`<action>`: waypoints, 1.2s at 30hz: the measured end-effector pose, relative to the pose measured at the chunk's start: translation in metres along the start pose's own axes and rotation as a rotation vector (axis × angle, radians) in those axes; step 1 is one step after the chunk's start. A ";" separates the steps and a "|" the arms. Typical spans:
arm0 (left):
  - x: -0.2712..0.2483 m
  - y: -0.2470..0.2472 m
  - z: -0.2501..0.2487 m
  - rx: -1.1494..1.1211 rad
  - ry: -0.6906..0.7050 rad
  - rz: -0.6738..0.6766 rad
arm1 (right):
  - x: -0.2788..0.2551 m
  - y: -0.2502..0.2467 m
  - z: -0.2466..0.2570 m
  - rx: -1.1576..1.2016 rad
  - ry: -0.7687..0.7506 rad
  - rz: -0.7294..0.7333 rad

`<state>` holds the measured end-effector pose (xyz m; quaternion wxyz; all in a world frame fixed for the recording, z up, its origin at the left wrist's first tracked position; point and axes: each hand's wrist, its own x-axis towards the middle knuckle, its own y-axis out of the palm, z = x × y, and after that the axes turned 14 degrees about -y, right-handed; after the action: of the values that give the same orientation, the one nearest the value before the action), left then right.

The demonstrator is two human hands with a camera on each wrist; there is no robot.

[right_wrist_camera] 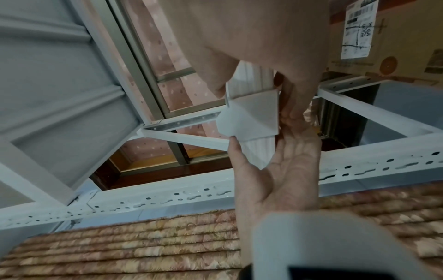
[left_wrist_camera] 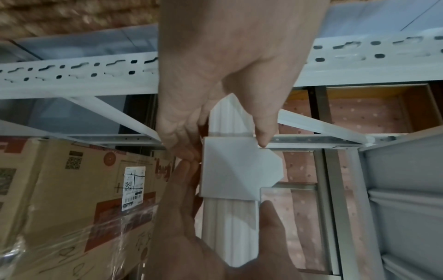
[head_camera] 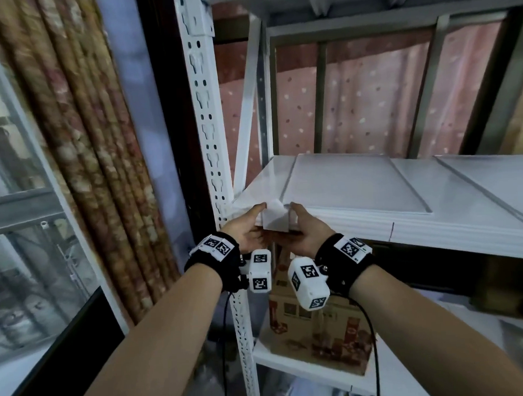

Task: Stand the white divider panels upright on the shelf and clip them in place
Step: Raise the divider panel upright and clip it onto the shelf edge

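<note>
A small white clip point(head_camera: 275, 218) sits over the front lip of the white shelf point(head_camera: 438, 234), near its left corner. My left hand point(head_camera: 256, 217) pinches the clip's left side, thumb on top and fingers underneath. My right hand point(head_camera: 294, 218) pinches its right side the same way. In the left wrist view the clip point(left_wrist_camera: 235, 170) wraps the ribbed shelf edge point(left_wrist_camera: 227, 227) between both hands. The right wrist view shows the clip point(right_wrist_camera: 251, 115) from below. A white divider panel point(head_camera: 353, 184) lies flat on the shelf, and a second panel point(head_camera: 502, 185) lies flat to its right.
The perforated white upright point(head_camera: 208, 125) stands just left of my hands. A printed cardboard box point(head_camera: 318, 331) sits on the lower shelf below them. A patterned curtain point(head_camera: 94, 146) hangs at the left, and a dotted pink curtain point(head_camera: 370, 101) hangs behind the rack.
</note>
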<state>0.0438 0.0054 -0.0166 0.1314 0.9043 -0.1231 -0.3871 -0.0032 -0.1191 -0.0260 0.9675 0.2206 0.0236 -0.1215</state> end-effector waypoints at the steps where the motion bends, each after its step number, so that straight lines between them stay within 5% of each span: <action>1: 0.000 -0.001 -0.001 0.025 0.002 -0.004 | -0.004 0.004 0.002 0.013 0.009 -0.007; 10: -0.017 -0.007 -0.009 0.136 -0.045 0.110 | 0.002 0.029 0.010 0.054 0.110 -0.262; 25: -0.004 -0.008 -0.008 0.075 -0.111 0.156 | -0.003 0.009 0.002 -0.028 0.104 -0.291; 30: -0.001 -0.002 -0.010 0.289 -0.076 0.095 | -0.025 -0.005 0.037 -0.245 0.190 -0.111; 36: -0.028 0.006 -0.056 0.549 0.214 -0.096 | -0.027 -0.012 0.092 -0.490 0.042 -0.179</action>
<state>0.0659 0.0167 0.0414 -0.1245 0.9464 -0.1659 -0.2476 -0.0329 -0.1637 0.0549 0.9767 -0.0208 0.0919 -0.1928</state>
